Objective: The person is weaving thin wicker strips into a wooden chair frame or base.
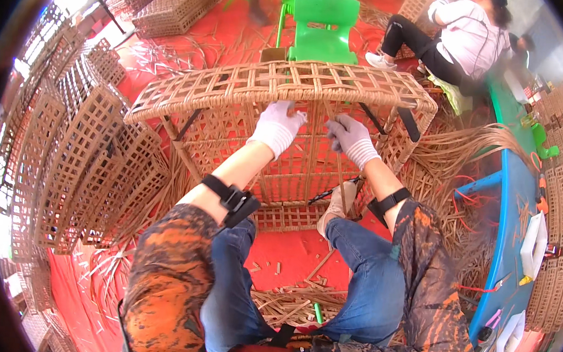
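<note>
A large tan wicker frame (282, 81) with an open lattice weave stands tilted in front of me, its bound rim toward me. Just under that rim, my left hand (276, 129) in a whitish glove has its fingers bent together; whatever lies in them is hidden. My right hand (352, 140), in a greyish glove, is closed inside the frame, right of the middle. A thin wicker strip (342, 171) runs down from its fingers. Between the hands, an upright strand (314, 139) crosses the frame. Dark bars (408, 123) show at its right corner.
Stacked woven panels (77, 166) fill the left. Long loose strips (462, 150) lie at the right beside a blue table (505, 233). Green plastic chairs (324, 27) stand beyond the frame, and another person (467, 38) sits far right. Scraps (298, 303) litter the red floor (282, 252).
</note>
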A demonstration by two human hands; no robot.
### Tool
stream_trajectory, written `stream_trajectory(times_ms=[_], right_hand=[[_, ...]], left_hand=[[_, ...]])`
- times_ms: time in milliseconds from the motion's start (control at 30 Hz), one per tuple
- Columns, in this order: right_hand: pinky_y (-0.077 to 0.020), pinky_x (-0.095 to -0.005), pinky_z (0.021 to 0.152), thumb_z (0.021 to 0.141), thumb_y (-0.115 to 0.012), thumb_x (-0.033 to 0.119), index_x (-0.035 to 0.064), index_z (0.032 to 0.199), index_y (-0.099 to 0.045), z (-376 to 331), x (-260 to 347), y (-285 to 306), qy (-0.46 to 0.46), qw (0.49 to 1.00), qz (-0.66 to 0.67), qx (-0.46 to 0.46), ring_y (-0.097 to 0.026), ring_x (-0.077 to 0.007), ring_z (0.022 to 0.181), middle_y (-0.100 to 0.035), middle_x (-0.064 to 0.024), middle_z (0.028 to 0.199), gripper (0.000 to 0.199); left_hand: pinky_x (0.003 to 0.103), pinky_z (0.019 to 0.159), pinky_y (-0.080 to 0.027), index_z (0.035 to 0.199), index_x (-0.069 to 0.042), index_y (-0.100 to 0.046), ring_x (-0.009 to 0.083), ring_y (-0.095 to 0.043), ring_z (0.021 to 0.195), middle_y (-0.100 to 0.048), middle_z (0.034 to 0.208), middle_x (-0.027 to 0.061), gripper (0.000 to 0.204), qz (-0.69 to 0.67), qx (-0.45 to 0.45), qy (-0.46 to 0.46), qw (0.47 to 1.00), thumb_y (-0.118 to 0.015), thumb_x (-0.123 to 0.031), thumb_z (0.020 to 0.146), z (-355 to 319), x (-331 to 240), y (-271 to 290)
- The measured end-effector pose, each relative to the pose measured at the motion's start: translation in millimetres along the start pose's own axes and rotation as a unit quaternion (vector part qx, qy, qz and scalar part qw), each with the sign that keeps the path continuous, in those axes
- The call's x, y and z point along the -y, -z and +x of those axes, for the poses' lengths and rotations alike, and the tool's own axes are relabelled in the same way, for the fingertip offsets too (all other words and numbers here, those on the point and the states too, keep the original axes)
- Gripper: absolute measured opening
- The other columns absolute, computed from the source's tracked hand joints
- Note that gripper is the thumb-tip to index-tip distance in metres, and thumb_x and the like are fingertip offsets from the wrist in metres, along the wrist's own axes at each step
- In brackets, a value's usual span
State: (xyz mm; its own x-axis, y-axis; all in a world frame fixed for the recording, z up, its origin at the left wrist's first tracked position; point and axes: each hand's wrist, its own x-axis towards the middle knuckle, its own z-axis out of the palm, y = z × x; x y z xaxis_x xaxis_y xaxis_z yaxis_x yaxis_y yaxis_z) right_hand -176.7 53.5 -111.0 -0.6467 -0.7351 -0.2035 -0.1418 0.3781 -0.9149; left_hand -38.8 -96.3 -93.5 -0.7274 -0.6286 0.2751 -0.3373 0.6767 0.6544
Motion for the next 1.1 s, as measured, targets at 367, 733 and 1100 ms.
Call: stream_trajectory(times_ms=[367, 733, 1100], right_hand=[[-0.0546, -0.0409, 0.087, 0.092, -0.057, 0.014, 0.0081, 0.126, -0.057, -45, -4, 19, 0.316, 0.916, -0.249, -0.003, -0.065, -0.0351, 0.104, -0.066, -0.0184, 0.115, 0.035], [-0.0562, -0.0401, 0.077, 0.084, -0.058, 0.008, 0.0169, 0.114, -0.066, -49, 9, 16, 0.380, 0.874, -0.303, 0.003, -0.068, -0.0310, 0.091, -0.069, -0.0111, 0.108, 0.032], [-0.0528, -0.0418, 0.079, 0.085, -0.066, 0.012, 0.0123, 0.101, -0.069, 3, 21, -8, 0.500, 0.853, -0.136, -0.068, -0.064, -0.0309, 0.092, -0.068, -0.0105, 0.100, 0.016]], left_hand=[[0.034, 0.070, -0.052, 0.101, -0.001, -0.069, 0.0184, -0.064, 0.075, -0.070, 0.085, 0.0057, 0.037, -0.096, 0.112, 0.064, 0.987, -0.066, -0.036, 0.090, 39, 35, -66], [0.024, 0.058, -0.048, 0.103, 0.001, -0.066, 0.0116, -0.056, 0.064, -0.066, 0.085, 0.0042, 0.033, -0.404, 0.067, 0.290, 0.865, -0.072, -0.028, 0.089, 24, 15, -59], [0.036, 0.078, -0.057, 0.130, 0.002, -0.049, 0.0268, -0.068, 0.092, -0.065, 0.115, 0.0159, 0.037, -0.587, 0.024, 0.322, 0.742, -0.057, -0.011, 0.096, 25, 37, -85]])
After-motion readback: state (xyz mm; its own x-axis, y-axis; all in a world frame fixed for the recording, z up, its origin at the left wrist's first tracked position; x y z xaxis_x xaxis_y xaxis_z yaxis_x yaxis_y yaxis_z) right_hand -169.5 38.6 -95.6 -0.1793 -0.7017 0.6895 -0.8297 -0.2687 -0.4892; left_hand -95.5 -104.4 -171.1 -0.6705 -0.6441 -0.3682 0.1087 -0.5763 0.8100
